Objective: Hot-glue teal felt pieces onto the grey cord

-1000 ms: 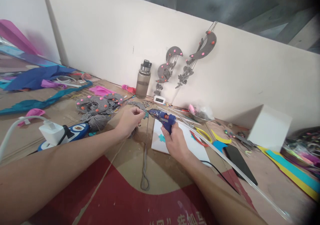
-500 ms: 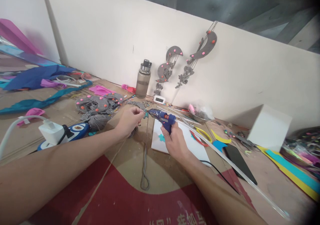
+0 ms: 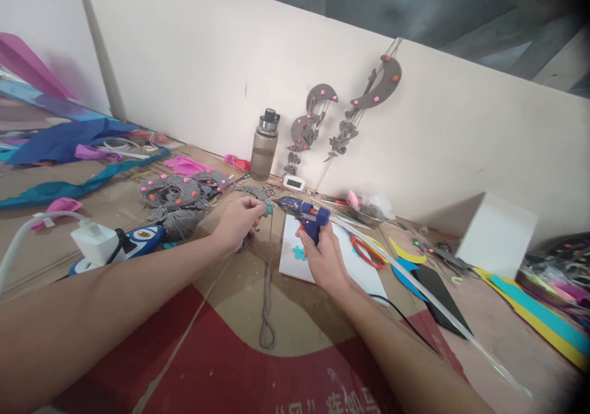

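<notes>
Between the thumb and fingertips of my left hand (image 3: 240, 222) is a small teal flower piece (image 3: 268, 207). My right hand (image 3: 326, 253) is wrapped round the handle of a blue glue gun (image 3: 304, 211), its nozzle pointing left, close beside the flower. A long clear glue stick (image 3: 428, 294) runs from the back of the gun toward the lower right. Grey cord (image 3: 266, 306) hangs or lies below the flower, ending in a loop on the cardboard. Another teal flower (image 3: 299, 253) lies on a white sheet (image 3: 290, 266) under the gun.
A bottle (image 3: 264, 147) and a small digital clock (image 3: 294, 183) stand by the wall. Grey moon decorations (image 3: 173, 191) and a power strip (image 3: 145, 236) lie left. Red-and-yellow scissors (image 3: 367, 253) and a black phone (image 3: 442, 300) lie right. Grey moon garlands (image 3: 380, 85) hang on the wall.
The glue gun in my right hand has shifted slightly right, so its nozzle is a little farther from the flower. My left hand has barely moved.
</notes>
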A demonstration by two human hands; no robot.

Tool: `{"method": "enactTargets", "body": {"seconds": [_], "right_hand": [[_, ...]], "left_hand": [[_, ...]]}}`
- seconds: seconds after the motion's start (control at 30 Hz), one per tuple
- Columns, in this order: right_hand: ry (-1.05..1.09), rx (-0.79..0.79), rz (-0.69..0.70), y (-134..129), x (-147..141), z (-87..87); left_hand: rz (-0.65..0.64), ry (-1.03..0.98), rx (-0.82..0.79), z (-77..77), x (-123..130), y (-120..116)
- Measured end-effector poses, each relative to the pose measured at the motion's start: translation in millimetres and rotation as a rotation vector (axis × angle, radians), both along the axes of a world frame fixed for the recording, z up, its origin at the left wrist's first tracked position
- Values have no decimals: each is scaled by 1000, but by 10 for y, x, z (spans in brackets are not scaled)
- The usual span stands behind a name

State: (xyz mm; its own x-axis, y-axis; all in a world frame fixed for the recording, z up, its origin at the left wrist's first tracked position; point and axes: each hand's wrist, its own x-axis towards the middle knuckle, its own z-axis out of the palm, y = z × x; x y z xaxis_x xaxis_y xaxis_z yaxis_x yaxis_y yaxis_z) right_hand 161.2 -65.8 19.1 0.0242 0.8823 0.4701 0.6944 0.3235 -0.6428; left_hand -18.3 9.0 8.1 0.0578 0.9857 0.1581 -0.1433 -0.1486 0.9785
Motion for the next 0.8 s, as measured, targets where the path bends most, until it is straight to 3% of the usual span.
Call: {"method": "enactTargets", "body": {"seconds": [0.1,0.2,0.37,0.57,0.73,0.8], "right_hand": [[237,-54,61,60,41,-5],[291,-138,24,144,132,-6],[-35,-227,-240,284,350,-1],[-323,-407,-339,365,485,-27],[-516,-323,-375,345,533,-85],[-525,-213,-419,312,514,-77]], "left_hand": [[-6,-38,-33,-19,-8,22],[1,-38,-56,-24,-12,30],[-13,-48,-26,11,6,-22],[-56,-17,-7,80,44,-115],[-60,53,63,67,52,-119],[-57,86,107,75,52,-128]]}}
